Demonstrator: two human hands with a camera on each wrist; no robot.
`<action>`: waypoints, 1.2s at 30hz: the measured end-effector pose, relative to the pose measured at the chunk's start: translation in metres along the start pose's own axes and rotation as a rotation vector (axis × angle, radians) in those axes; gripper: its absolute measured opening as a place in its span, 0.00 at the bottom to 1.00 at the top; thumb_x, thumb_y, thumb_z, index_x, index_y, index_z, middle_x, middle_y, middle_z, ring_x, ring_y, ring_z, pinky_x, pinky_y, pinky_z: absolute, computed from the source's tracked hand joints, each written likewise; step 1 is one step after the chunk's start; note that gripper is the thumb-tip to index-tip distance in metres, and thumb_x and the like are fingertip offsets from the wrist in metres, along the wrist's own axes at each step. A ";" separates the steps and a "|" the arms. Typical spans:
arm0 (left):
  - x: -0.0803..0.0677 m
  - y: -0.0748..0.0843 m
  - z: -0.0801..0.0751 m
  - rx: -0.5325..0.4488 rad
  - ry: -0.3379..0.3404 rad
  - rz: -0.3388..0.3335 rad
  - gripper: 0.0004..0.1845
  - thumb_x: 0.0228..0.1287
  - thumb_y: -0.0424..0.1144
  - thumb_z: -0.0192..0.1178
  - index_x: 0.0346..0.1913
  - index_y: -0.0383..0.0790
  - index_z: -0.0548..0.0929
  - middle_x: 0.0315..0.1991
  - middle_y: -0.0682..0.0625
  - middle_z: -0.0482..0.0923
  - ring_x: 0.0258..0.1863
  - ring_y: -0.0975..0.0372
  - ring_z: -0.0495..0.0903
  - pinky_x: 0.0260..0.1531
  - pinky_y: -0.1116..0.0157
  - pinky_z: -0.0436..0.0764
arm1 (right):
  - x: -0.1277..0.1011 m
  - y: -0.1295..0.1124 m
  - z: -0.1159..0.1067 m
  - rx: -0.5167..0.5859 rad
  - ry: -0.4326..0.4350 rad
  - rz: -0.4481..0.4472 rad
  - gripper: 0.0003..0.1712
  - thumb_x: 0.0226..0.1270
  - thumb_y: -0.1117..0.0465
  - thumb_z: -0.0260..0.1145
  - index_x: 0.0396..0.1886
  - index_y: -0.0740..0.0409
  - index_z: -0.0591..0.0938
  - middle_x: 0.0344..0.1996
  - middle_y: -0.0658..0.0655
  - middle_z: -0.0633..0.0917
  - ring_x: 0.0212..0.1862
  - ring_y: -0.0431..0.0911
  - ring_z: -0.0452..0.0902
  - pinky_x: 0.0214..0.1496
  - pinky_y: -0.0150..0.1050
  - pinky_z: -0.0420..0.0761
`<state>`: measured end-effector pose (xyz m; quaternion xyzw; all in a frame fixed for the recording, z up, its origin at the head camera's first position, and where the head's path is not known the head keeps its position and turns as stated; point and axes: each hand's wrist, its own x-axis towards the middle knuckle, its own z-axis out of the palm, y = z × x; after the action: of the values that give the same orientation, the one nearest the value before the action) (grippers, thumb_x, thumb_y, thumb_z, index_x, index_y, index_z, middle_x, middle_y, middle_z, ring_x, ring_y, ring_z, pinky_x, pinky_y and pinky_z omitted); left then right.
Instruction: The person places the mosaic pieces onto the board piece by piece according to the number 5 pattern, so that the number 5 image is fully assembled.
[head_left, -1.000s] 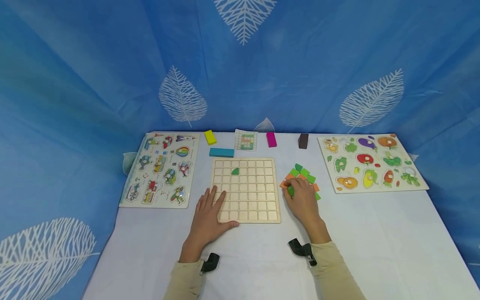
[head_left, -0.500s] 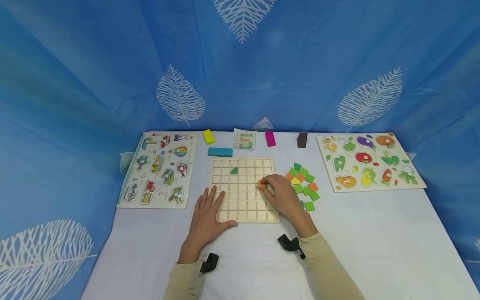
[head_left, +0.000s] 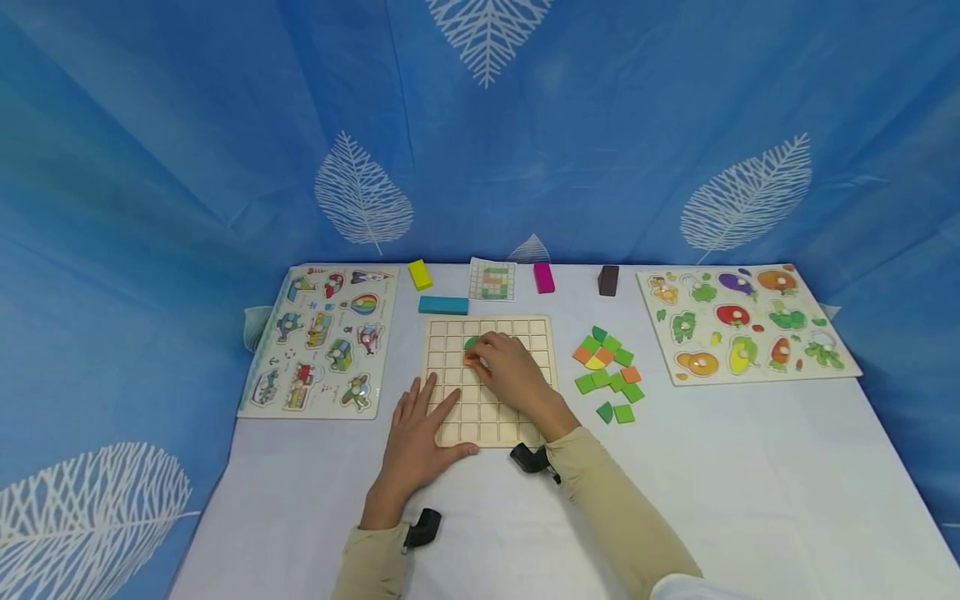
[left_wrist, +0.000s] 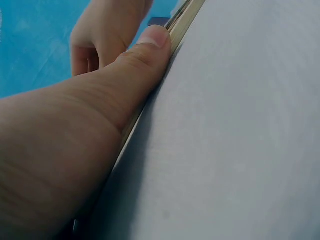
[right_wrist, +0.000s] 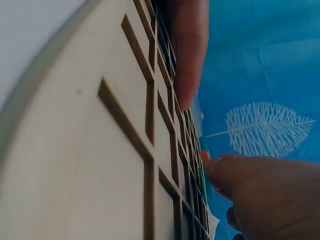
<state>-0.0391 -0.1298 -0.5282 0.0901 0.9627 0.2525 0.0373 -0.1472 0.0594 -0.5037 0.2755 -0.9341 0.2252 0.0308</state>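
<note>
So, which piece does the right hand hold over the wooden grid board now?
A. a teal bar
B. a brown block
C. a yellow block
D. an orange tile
D: in the head view the right hand pinches an orange tile over the wooden grid board, just below the green piece already set in it.

Orange tile [head_left: 472, 359] and green piece [head_left: 470, 342], centre of head view, mostly hidden under right hand [head_left: 510, 375]; pattern card [head_left: 492, 280], upper centre, too small to read; grid board [right_wrist: 100, 150] cut off by right-wrist frame edges.
</note>
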 end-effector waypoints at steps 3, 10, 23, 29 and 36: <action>0.000 0.000 0.001 0.001 0.001 0.007 0.51 0.49 0.70 0.71 0.75 0.53 0.71 0.83 0.42 0.50 0.83 0.44 0.44 0.79 0.40 0.50 | 0.002 0.000 0.003 -0.020 -0.009 -0.003 0.06 0.72 0.57 0.68 0.45 0.49 0.88 0.48 0.52 0.86 0.52 0.50 0.82 0.58 0.50 0.81; -0.001 0.000 0.003 0.006 0.001 0.017 0.51 0.49 0.71 0.70 0.75 0.53 0.71 0.83 0.42 0.50 0.83 0.43 0.44 0.79 0.40 0.51 | -0.001 0.002 0.010 -0.043 -0.027 0.004 0.07 0.74 0.56 0.66 0.45 0.48 0.89 0.49 0.49 0.87 0.52 0.49 0.82 0.55 0.49 0.82; -0.001 0.004 0.005 0.013 0.010 0.014 0.51 0.48 0.71 0.71 0.75 0.53 0.71 0.83 0.42 0.51 0.83 0.44 0.44 0.79 0.40 0.51 | -0.019 0.007 -0.003 -0.083 -0.030 0.057 0.11 0.75 0.53 0.66 0.48 0.48 0.90 0.52 0.48 0.88 0.54 0.49 0.81 0.57 0.48 0.80; 0.000 0.004 0.003 0.005 0.009 0.008 0.52 0.47 0.71 0.71 0.75 0.53 0.71 0.83 0.42 0.50 0.83 0.44 0.44 0.79 0.40 0.50 | -0.052 0.038 -0.020 -0.047 0.079 0.162 0.12 0.75 0.54 0.65 0.50 0.53 0.89 0.51 0.53 0.88 0.51 0.52 0.81 0.54 0.49 0.80; -0.001 0.002 0.000 -0.012 0.014 -0.008 0.52 0.46 0.70 0.72 0.75 0.52 0.72 0.83 0.42 0.50 0.83 0.44 0.44 0.79 0.40 0.49 | -0.095 0.079 -0.039 -0.047 0.235 0.364 0.14 0.72 0.57 0.67 0.50 0.60 0.88 0.51 0.62 0.87 0.55 0.60 0.81 0.59 0.58 0.78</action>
<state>-0.0381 -0.1279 -0.5268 0.0844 0.9618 0.2585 0.0323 -0.1109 0.1829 -0.5180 0.0735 -0.9634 0.2358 0.1046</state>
